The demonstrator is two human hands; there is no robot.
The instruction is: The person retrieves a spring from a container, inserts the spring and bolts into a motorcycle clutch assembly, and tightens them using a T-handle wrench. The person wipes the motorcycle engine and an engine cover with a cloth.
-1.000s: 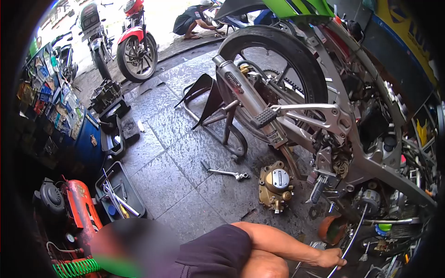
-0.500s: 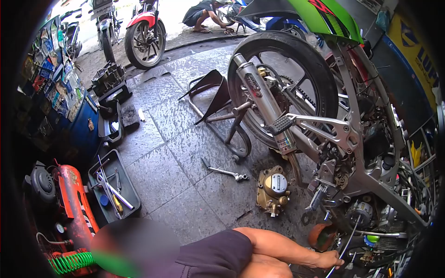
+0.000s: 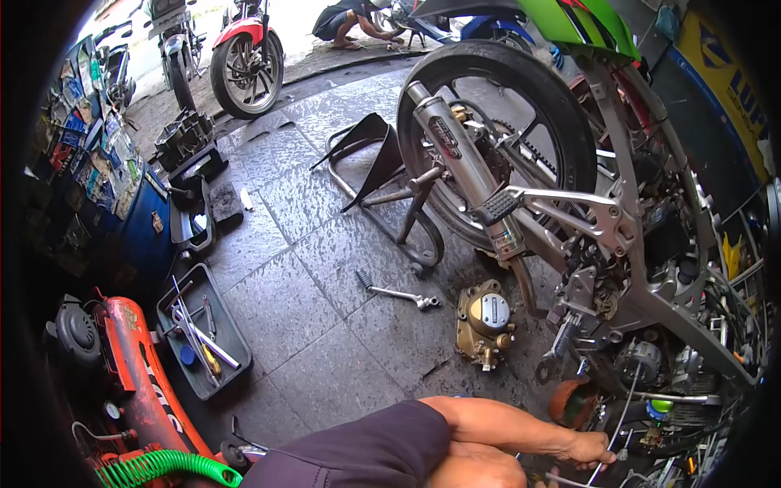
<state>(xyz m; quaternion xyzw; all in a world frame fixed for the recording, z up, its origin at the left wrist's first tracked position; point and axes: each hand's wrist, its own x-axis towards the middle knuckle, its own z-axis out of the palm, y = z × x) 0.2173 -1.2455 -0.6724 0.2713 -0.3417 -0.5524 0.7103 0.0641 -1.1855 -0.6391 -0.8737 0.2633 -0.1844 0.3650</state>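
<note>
At the lower right, my left hand [image 3: 592,449] is closed around a long thin metal rod [image 3: 623,415]. The rod's upper end meets a round metal engine part [image 3: 639,363] under the motorcycle frame [image 3: 663,294]. At the bottom edge, the fingertips of my right hand [image 3: 554,478] barely show, and what they do is hidden. A rusty reddish-brown bowl [image 3: 567,403] stands just beyond my left hand. A small green-and-blue round item [image 3: 657,408] lies to its right among loose parts.
A gold engine cover [image 3: 485,324] and a kick-start lever [image 3: 399,294] lie on the tiled floor. The rear wheel [image 3: 561,154] is raised by a metal stand [image 3: 419,236]. At left are a tool tray [image 3: 244,346] and a red air compressor [image 3: 138,358]. Another person [image 3: 346,23] crouches outside.
The view has shifted slightly, bringing the green coiled hose fully into sight at lower left. My left hand stays on the rod, and fingertips now show at the bottom edge.
</note>
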